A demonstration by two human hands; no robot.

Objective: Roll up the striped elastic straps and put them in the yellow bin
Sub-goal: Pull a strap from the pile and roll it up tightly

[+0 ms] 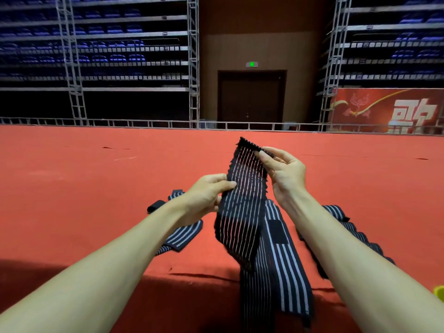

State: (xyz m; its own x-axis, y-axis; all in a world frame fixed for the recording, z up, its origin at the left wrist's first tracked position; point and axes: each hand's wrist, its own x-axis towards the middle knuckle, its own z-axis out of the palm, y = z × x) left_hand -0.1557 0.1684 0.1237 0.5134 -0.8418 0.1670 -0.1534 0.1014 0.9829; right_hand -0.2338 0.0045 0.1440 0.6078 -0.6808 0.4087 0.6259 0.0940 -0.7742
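I hold a black elastic strap with thin white stripes [242,200] up above the red carpet. My right hand [283,171] pinches its top end by the right corner. My left hand [209,193] grips its left edge lower down. The strap hangs down and trails over the carpet toward me. A second striped strap [182,234] lies flat under my left forearm. A third striped strap [355,234] lies partly hidden under my right forearm. A sliver of the yellow bin [439,293] shows at the right edge.
A small black rolled piece [155,205] lies on the red carpet [96,188] left of the straps. A low metal rail [144,122] bounds the carpet at the far side, with scaffold stands and a dark door beyond.
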